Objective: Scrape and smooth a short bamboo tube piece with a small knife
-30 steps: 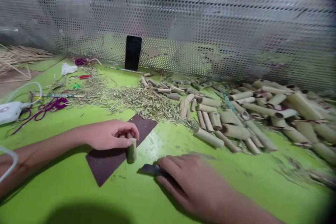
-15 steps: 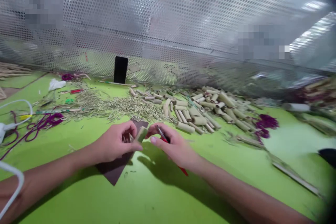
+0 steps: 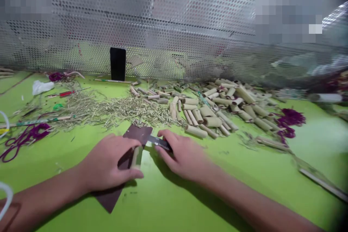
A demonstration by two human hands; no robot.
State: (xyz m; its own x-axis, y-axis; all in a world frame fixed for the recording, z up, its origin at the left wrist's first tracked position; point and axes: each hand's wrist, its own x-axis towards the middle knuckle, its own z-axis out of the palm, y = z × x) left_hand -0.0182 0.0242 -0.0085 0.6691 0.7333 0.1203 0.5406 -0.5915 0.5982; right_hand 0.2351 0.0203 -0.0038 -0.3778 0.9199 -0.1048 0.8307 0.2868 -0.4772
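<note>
My left hand (image 3: pixel 104 159) is closed round a short green-and-tan bamboo piece (image 3: pixel 136 157), its thumb at the lower end and fingers at the upper end. It hovers over a dark brown rectangular sheet (image 3: pixel 110 200), which looks like sandpaper, on the green table. Just to the right, my right hand (image 3: pixel 187 156) grips a knife (image 3: pixel 160 143). The flat grey blade points left past the fingertips, apart from the bamboo and over the sheet's edge. Most of the knife's handle is hidden in the palm.
Behind the hands lie a heap of cut bamboo tubes (image 3: pixel 212 121) and a spread of shavings (image 3: pixel 116 110). A black phone (image 3: pixel 117 64) stands against the perforated metal screen (image 3: pixel 163 32). Purple yarn (image 3: pixel 292 117), a red-handled tool (image 3: pixel 66 94) and white crumpled tissue (image 3: pixel 42 87) lie around.
My left hand has moved lower and turned the bamboo piece more upright. The knife has swung in my right hand, so its blade now points left. The whole view has shifted slightly.
</note>
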